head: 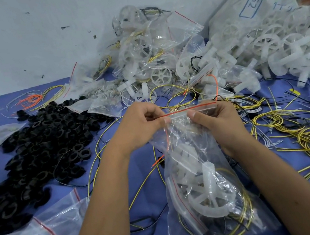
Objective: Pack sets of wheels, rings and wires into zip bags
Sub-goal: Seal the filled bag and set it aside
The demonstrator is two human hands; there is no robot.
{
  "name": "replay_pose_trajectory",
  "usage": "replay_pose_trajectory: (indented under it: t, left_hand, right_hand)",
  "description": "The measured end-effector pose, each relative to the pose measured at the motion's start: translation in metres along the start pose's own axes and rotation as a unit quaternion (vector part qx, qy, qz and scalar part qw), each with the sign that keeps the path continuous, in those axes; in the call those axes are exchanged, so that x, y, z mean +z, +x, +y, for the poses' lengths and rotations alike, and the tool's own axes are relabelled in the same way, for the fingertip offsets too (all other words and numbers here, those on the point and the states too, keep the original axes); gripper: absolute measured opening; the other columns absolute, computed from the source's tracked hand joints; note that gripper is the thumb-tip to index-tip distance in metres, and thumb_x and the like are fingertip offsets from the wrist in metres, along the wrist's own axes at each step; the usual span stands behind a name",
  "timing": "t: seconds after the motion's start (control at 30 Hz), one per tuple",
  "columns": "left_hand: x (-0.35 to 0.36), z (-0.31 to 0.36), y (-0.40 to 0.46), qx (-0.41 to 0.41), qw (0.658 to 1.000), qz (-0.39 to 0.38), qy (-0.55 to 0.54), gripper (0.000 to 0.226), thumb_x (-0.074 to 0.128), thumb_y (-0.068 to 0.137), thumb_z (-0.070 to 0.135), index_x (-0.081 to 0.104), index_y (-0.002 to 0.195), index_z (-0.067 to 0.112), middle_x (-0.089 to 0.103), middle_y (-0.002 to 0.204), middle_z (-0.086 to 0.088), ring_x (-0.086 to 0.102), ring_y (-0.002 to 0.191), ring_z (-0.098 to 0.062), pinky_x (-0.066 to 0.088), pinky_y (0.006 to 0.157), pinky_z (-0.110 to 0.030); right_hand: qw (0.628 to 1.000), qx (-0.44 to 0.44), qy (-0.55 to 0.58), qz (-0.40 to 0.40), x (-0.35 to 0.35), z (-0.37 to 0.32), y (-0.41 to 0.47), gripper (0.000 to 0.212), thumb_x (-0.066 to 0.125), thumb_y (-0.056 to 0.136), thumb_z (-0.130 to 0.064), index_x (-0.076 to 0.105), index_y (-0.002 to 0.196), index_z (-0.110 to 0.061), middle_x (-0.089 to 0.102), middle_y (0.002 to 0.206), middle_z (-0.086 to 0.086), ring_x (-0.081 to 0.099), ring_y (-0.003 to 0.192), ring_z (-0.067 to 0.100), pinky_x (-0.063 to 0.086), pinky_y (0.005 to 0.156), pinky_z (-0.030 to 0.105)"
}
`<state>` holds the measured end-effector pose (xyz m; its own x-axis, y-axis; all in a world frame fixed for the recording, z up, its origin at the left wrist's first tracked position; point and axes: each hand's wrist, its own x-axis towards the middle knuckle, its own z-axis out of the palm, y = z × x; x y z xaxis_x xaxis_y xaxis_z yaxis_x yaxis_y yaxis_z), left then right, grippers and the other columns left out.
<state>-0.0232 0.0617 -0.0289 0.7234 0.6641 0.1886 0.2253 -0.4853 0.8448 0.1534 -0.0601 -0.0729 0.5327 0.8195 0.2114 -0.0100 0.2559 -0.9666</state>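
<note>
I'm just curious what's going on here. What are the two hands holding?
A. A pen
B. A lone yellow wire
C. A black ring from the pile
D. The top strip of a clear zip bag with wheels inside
D: the left hand and right hand pinch the red-lined top of the bag, which holds white wheels and wires.

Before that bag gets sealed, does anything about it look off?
Yes: an orange wire pokes out beside the zip bag below the left hand, seemingly outside the bag, while both hands pinch the strip.
</note>
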Motion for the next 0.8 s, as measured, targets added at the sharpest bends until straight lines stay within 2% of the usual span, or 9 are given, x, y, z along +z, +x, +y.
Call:
replay_pose_trajectory:
  t: [0.17, 0.27, 0.33, 0.43, 0.5, 0.6, 0.7, 0.8]
  left_hand:
    - [0.0043, 0.0023, 0.0003, 0.010, 1.000, 0.005, 0.001, 0.016, 0.073, 0.090, 0.001, 0.071, 0.077, 0.011, 0.066, 0.070, 0.002, 0.058, 0.066, -0.008, 0.048, 0.071, -0.026]
    - [0.0060, 0.0026, 0.0001, 0.002, 1.000, -0.011, -0.016, 0.013, 0.071, 0.092, 0.003, 0.072, 0.081, 0.010, 0.067, 0.073, 0.000, 0.058, 0.068, -0.007, 0.048, 0.072, -0.022]
    - [0.0062, 0.0010, -0.0008, -0.001, 1.000, -0.017, -0.019, 0.012, 0.071, 0.093, 0.005, 0.073, 0.082, 0.009, 0.068, 0.076, -0.003, 0.057, 0.069, -0.008, 0.046, 0.072, -0.025]
    - [0.0060, -0.0018, -0.0011, -0.005, 0.999, -0.012, -0.040, 0.009, 0.072, 0.092, 0.005, 0.073, 0.084, 0.000, 0.068, 0.078, -0.011, 0.058, 0.072, -0.014, 0.046, 0.075, -0.031]
    - [0.0063, -0.0020, -0.0014, -0.005, 0.998, -0.007, -0.055, 0.007, 0.074, 0.090, 0.003, 0.073, 0.084, -0.001, 0.068, 0.078, -0.011, 0.059, 0.073, -0.016, 0.047, 0.075, -0.032]
    - [0.0053, -0.0015, -0.0025, -0.002, 0.997, -0.009, -0.070, 0.006, 0.076, 0.088, 0.001, 0.073, 0.083, -0.001, 0.070, 0.075, -0.006, 0.061, 0.070, -0.011, 0.049, 0.072, -0.025]
    - [0.0029, 0.0003, -0.0032, 0.007, 0.997, -0.010, -0.073, 0.014, 0.078, 0.085, 0.000, 0.073, 0.076, 0.009, 0.072, 0.068, 0.005, 0.063, 0.064, -0.003, 0.049, 0.064, -0.014]
    - [0.0020, 0.0034, -0.0033, 0.009, 0.997, 0.003, -0.083, 0.012, 0.082, 0.080, 0.000, 0.074, 0.077, 0.009, 0.075, 0.073, -0.003, 0.067, 0.068, -0.008, 0.052, 0.067, -0.018]
  right_hand:
    - [1.000, 0.004, 0.002, 0.000, 0.0002, -0.0014, -0.0005, 0.013, 0.081, 0.079, -0.024, 0.077, 0.078, -0.012, 0.073, 0.074, 0.013, 0.066, 0.069, 0.025, 0.054, 0.071, 0.042]
    - [1.000, 0.003, 0.009, 0.004, -0.0006, -0.0022, 0.0000, 0.009, 0.081, 0.077, -0.024, 0.077, 0.075, -0.016, 0.072, 0.070, 0.008, 0.063, 0.063, 0.019, 0.052, 0.066, 0.035]
    - [1.000, 0.003, 0.014, 0.001, 0.0003, -0.0027, -0.0003, 0.009, 0.080, 0.077, -0.022, 0.076, 0.077, -0.013, 0.071, 0.069, 0.008, 0.062, 0.062, 0.018, 0.051, 0.064, 0.034]
    - [1.000, 0.006, 0.019, -0.001, 0.0010, -0.0021, 0.0000, 0.006, 0.081, 0.082, -0.012, 0.075, 0.080, -0.010, 0.071, 0.072, 0.010, 0.062, 0.066, 0.022, 0.051, 0.070, 0.042]
    - [1.000, 0.014, 0.028, -0.005, 0.0009, -0.0023, 0.0002, 0.006, 0.081, 0.082, -0.011, 0.075, 0.081, -0.009, 0.069, 0.072, 0.012, 0.060, 0.069, 0.024, 0.049, 0.073, 0.047]
    - [0.999, 0.022, 0.030, -0.003, 0.0002, -0.0032, -0.0001, 0.019, 0.082, 0.076, -0.019, 0.075, 0.086, -0.004, 0.069, 0.079, 0.020, 0.061, 0.075, 0.030, 0.051, 0.074, 0.052]
    - [1.000, 0.009, 0.029, -0.001, -0.0006, -0.0034, -0.0005, 0.019, 0.082, 0.077, -0.019, 0.077, 0.087, -0.004, 0.070, 0.089, 0.034, 0.065, 0.079, 0.034, 0.054, 0.075, 0.058]
    - [0.999, 0.002, 0.039, -0.004, -0.0005, -0.0036, -0.0006, 0.014, 0.084, 0.077, -0.017, 0.078, 0.085, -0.007, 0.074, 0.084, 0.024, 0.069, 0.076, 0.029, 0.057, 0.072, 0.046]
